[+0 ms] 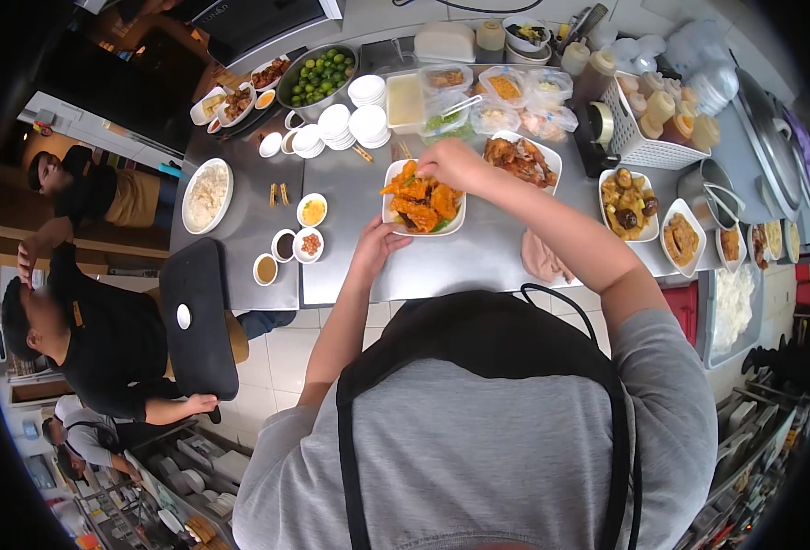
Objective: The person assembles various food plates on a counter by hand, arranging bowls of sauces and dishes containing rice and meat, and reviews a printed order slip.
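In front of me on the steel table is a white square bowl [455,223] of orange-sauced fried pieces [420,203] with bits of green. My left hand [379,247] grips its near left edge, fingers against the side. Over the far right of the bowl, my right hand [451,165] is closed in a pinch just above the food. Whatever its fingertips hold is too small to make out. Just beyond my right wrist sits a white dish of browned fried meat [520,165]. A crumpled pinkish cloth [542,257] lies below my right forearm.
Left are a rice bowl [207,198], small sauce cups [265,269] and stacked white saucers [369,126]. Behind stand a pot of green limes [322,78] and bagged ingredients [506,87]. Right are a bottle basket [648,128] and filled dishes [628,205]. A person holds a black tray [198,321].
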`<state>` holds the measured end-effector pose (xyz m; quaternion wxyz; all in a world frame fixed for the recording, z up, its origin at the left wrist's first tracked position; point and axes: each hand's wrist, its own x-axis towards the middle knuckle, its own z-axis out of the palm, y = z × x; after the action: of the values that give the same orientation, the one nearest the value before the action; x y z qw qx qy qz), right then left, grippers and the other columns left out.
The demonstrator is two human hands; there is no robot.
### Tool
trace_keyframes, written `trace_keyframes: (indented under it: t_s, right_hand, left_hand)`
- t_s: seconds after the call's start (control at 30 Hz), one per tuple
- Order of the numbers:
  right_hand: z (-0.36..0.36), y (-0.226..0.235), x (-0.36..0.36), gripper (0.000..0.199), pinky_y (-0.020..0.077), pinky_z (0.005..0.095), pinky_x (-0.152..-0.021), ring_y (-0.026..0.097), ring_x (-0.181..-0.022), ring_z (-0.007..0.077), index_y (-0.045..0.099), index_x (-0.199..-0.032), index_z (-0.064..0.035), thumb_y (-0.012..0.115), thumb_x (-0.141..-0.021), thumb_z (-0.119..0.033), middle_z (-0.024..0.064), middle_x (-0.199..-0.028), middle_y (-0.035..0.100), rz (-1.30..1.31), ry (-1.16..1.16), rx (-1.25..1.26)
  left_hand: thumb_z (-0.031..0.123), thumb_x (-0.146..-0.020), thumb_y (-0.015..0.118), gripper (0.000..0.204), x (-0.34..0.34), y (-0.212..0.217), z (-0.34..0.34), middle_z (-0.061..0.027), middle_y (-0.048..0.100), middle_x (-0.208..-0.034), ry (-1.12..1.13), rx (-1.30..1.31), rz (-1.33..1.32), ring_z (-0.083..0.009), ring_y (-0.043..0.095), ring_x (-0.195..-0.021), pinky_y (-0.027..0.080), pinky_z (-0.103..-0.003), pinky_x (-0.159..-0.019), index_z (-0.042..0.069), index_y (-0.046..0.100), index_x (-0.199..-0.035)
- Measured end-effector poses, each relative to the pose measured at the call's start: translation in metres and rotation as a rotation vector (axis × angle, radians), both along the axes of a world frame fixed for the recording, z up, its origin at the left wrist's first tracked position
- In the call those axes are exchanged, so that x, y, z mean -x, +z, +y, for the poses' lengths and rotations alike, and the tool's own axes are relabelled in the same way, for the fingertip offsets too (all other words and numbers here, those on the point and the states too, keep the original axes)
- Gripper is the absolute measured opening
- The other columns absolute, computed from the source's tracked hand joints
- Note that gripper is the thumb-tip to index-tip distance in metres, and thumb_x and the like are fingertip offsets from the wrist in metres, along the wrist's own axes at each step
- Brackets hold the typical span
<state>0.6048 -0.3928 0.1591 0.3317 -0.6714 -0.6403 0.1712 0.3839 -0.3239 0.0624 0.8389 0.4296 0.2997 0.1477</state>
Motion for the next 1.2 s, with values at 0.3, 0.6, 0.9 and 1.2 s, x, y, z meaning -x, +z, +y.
trace_keyframes:
  t_s: [0.3, 0.6, 0.9, 1.2]
  right_hand:
    - [0.017, 0.009, 0.023, 0.011, 0.0459, 0.0374, -0.060, 0.059, -0.067, 0.0288, 0.063, -0.071, -0.0053, 0.053, -0.066, -0.004, 0.0137, -0.069, 0.061, -0.118, -0.087, 0.017]
    - [0.008, -0.004, 0.019, 0.020, 0.0449, 0.0361, -0.073, 0.056, -0.085, 0.0289, 0.062, -0.079, -0.0027, 0.056, -0.060, 0.002, 0.0124, -0.092, 0.060, -0.129, 0.013, 0.124]
    - [-0.169, 0.017, -0.004, 0.019, 0.0450, 0.0345, -0.071, 0.056, -0.079, 0.0263, 0.065, -0.080, -0.0069, 0.064, -0.062, -0.009, 0.0095, -0.081, 0.060, -0.018, -0.175, 0.358]
    - [-0.251, -0.086, 0.025, 0.025, 0.0480, 0.0322, -0.064, 0.057, -0.072, 0.0266, 0.063, -0.079, -0.0096, 0.063, -0.055, -0.001, 0.0090, -0.079, 0.060, -0.272, -0.605, 0.183]
  left_hand:
    - [0.005, -0.081, 0.045, 0.033, 0.004, 0.000, -0.003, -0.0147, 0.056, -0.103, -0.032, -0.007, -0.011, -0.0243, 0.060, -0.087, 0.050, -0.036, -0.078, -0.001, 0.040, -0.113]
    - [0.008, -0.083, 0.047, 0.030, 0.005, 0.004, -0.001, -0.0123, 0.056, -0.102, 0.003, 0.096, -0.041, -0.0256, 0.059, -0.087, 0.050, -0.036, -0.078, 0.000, 0.042, -0.112]
    - [0.023, -0.075, 0.064, 0.034, 0.052, 0.071, 0.114, -0.0073, 0.063, -0.087, 0.218, -0.653, 0.478, -0.0144, 0.061, -0.069, 0.048, -0.024, -0.063, 0.002, 0.060, -0.101]
    - [0.041, -0.064, 0.066, 0.051, 0.089, -0.016, 0.248, -0.0200, 0.058, -0.096, 0.299, -1.357, 1.367, -0.0328, 0.056, -0.090, 0.045, -0.040, -0.079, 0.001, 0.057, -0.095]
